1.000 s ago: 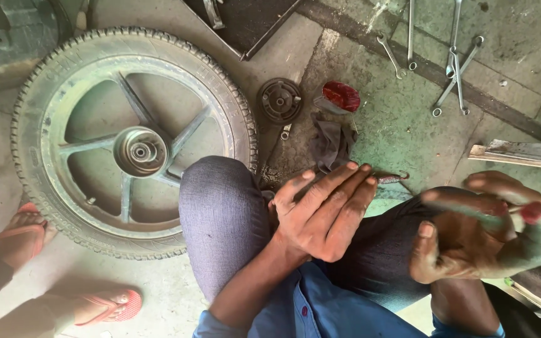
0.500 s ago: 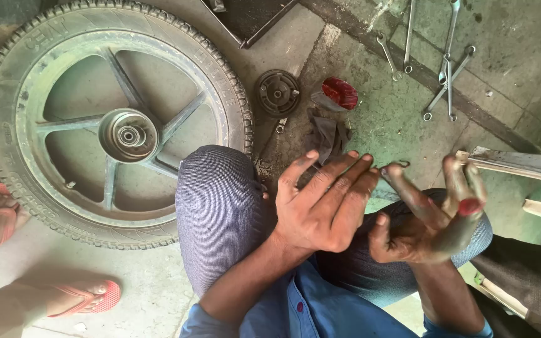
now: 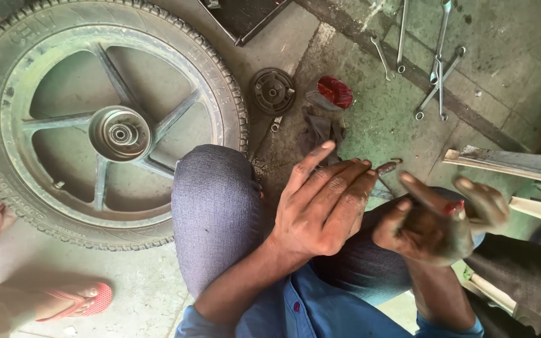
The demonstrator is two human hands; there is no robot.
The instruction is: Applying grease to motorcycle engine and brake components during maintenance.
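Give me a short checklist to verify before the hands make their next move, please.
1. Left hand free: ok, open, fingers spread over the knee.
2. Right hand grip: cannot tell, blurred; something small and red shows at the fingers.
3. Wheel stable: ok, flat on the floor.
4. Spanners within sight: ok, lying on the floor ahead.
5. Round hub part and dark rag near: ok, beside the knee.

A worn concrete floor [image 3: 358,119], grey and stained green, lay in soft daylight. A motorcycle wheel [image 3: 104,122] rested flat on it at upper left. Several spanners [image 3: 436,75] were scattered at upper right beside a dark strip. Pale wooden slats [image 3: 515,164] jutted in from the right edge.
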